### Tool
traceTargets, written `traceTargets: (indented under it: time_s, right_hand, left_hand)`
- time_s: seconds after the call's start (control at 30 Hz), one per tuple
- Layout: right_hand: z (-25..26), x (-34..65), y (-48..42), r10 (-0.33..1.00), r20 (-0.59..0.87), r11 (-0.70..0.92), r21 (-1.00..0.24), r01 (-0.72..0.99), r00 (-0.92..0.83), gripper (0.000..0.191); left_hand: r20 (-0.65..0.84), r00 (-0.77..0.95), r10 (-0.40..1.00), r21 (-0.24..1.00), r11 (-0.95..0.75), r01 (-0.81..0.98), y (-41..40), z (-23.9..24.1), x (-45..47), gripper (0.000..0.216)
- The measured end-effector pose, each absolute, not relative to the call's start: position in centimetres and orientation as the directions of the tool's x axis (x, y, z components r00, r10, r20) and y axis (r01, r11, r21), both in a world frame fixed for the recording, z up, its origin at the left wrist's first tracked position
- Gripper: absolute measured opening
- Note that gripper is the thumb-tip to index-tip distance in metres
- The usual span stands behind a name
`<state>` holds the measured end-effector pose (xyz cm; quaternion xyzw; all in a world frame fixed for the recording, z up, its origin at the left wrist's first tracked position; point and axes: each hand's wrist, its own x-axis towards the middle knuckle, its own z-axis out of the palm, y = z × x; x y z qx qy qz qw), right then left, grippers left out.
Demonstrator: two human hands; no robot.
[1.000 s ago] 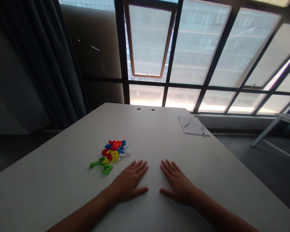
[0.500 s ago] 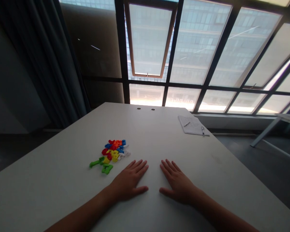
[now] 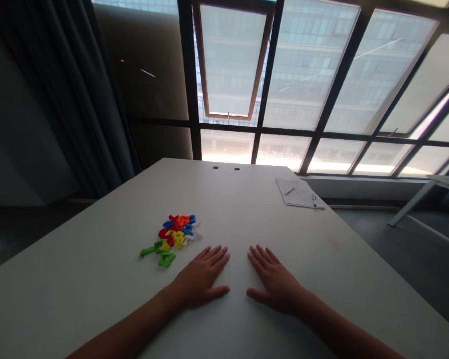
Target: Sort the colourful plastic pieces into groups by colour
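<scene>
My left hand (image 3: 200, 279) lies flat on the white table (image 3: 97, 279), palm down, fingers stretched out, holding nothing. My right hand (image 3: 275, 281) lies flat beside it in the same way, a small gap between the two thumbs. Just left of my left hand's fingertips sits a small heap of coloured plastic pieces (image 3: 174, 235): red, blue, orange, yellow, white and green. The green pieces (image 3: 166, 259) at the heap's near edge are closest to my left hand, without touching it.
A sheet of paper with a pen (image 3: 299, 194) lies at the table's far right edge. Two small round holes (image 3: 226, 168) mark the far edge. Large windows (image 3: 303, 85) and a dark curtain (image 3: 60, 99) stand behind; another table's leg (image 3: 411, 204) shows at right.
</scene>
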<state>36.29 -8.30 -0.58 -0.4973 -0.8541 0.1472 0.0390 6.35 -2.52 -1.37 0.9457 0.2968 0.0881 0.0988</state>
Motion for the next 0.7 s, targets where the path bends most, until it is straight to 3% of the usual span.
traceTargets:
  time_s: [0.7]
  right_hand:
    - [-0.39,36.26,-8.31,0.859,-0.078,0.466,-0.285,0.837,-0.505,0.099]
  left_hand:
    - [0.104,0.806,0.582,0.237,-0.802,0.548,-2.46,-1.32,6.36,0.084]
